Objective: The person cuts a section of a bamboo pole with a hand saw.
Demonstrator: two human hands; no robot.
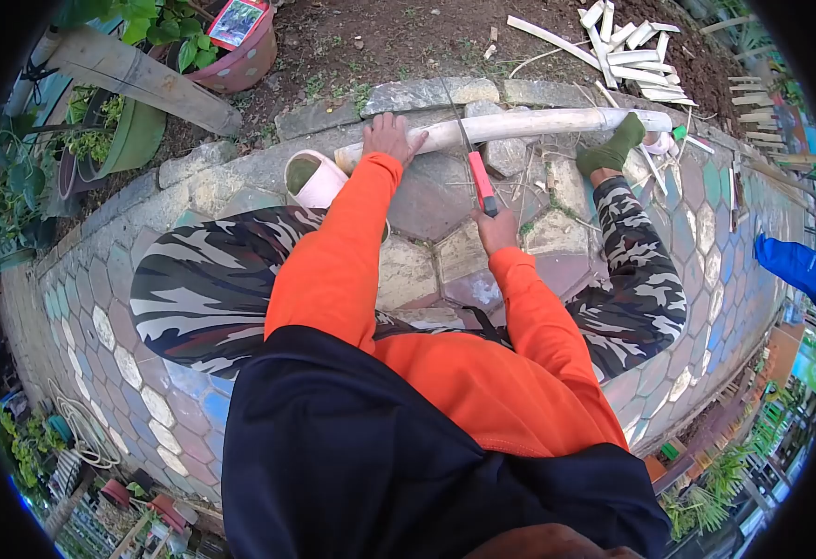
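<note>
A pale bamboo pole (538, 124) lies crosswise in front of me along the stone edging. My left hand (389, 140) rests over the pole near its left end, fingers wrapped on its upper side. In my right hand (496, 229) is the red and black handle of a hand saw (482, 177). The saw's thin blade points away from me and crosses the pole to the right of my left hand; whether its teeth have cut in cannot be made out. My foot in a green sock (613, 147) presses on the pole near its right end.
Split bamboo pieces (636, 56) are heaped on the soil at the far right. A pink slipper (315, 182) is by the pole's left end. Potted plants (231, 56) and a thick post (138, 79) stand at the far left. Patterned paving (166, 307) surrounds me.
</note>
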